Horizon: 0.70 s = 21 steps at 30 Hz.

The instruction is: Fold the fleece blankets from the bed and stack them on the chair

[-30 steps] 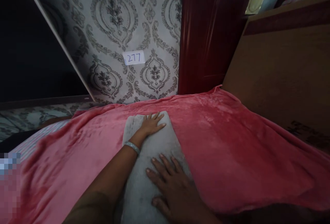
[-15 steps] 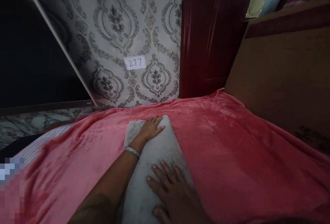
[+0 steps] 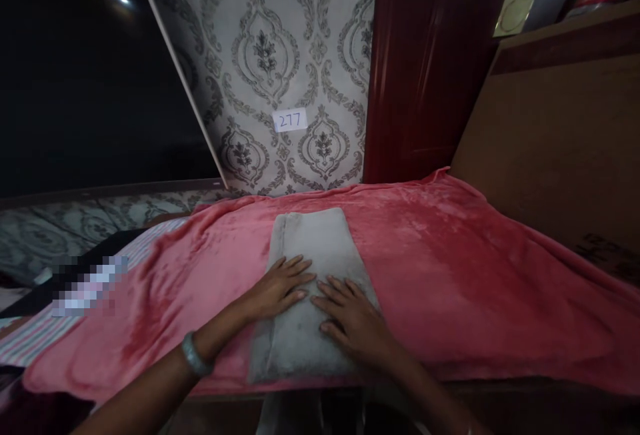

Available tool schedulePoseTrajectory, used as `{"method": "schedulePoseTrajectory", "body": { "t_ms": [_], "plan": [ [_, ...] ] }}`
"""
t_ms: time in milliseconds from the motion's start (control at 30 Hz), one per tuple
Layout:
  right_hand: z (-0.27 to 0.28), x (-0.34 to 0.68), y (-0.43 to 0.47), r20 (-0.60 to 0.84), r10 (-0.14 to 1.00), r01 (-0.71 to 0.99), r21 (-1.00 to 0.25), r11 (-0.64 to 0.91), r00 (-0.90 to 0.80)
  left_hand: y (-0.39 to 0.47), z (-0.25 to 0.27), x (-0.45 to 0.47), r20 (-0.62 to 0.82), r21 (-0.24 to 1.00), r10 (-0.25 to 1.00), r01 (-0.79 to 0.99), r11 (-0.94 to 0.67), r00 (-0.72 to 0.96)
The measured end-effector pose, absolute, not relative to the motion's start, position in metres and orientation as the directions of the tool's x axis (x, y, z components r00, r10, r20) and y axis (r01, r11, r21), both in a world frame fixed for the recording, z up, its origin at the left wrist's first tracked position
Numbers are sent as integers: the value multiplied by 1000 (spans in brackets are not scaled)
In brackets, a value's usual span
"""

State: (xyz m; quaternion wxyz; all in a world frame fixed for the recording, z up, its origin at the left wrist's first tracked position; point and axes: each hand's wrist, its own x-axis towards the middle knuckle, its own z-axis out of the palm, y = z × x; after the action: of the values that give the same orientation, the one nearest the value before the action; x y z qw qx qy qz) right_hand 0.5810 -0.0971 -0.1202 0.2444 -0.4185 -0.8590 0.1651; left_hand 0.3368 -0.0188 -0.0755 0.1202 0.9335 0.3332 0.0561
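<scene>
A grey plush cloth (image 3: 320, 231), folded into a long flat strip, lies on a pink fleece blanket (image 3: 450, 288). My left hand (image 3: 280, 288) rests flat on the cloth's left side with fingers stretched out, a pale bangle (image 3: 196, 355) around its wrist. Beside it, my right hand (image 3: 355, 318) lies palm down on the right half, fingers spread. Nothing is gripped by either hand. The cloth's far end shows beyond my fingertips, and its near end lies close to the blanket's front edge.
Patterned wallpaper with a paper label (image 3: 290, 119) stands behind. A dark screen (image 3: 100, 88) is at the left, a large cardboard box (image 3: 560, 135) at the right. A striped cloth (image 3: 30, 341) shows under the blanket's left edge.
My left hand has drawn back from the cloth's far end toward its middle. My right hand now lies level beside it. The view has shifted, showing the blanket's front edge.
</scene>
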Motion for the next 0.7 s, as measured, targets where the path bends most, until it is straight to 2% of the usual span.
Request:
{"method": "schedulePoseTrajectory", "body": {
  "t_ms": [100, 167, 233, 333, 533, 700],
  "plan": [
    [-146, 608, -94, 464, 775, 557, -539, 632, -430, -56, -80, 299, 39, 249, 630, 603, -758, 776],
    [-167, 632, -98, 590, 756, 558, -540, 630, -284, -72, -83, 283, 72, 226, 606, 579, -783, 792],
    [-186, 655, -107, 643, 735, 587, -517, 623, -214, -84, -86, 275, 101, 192, 587, 563, -804, 803],
    [-199, 675, -126, 632, 725, 649, -435, 624, -273, -94, -88, 272, 86, 141, 555, 541, -829, 827],
    [-189, 671, -143, 526, 748, 733, -302, 609, -405, -91, -87, 267, 68, 54, 487, 484, -873, 871],
    [-184, 665, -137, 436, 776, 781, -222, 583, -456, -86, -90, 266, 95, 58, 423, 419, -906, 901]
  ]
}}
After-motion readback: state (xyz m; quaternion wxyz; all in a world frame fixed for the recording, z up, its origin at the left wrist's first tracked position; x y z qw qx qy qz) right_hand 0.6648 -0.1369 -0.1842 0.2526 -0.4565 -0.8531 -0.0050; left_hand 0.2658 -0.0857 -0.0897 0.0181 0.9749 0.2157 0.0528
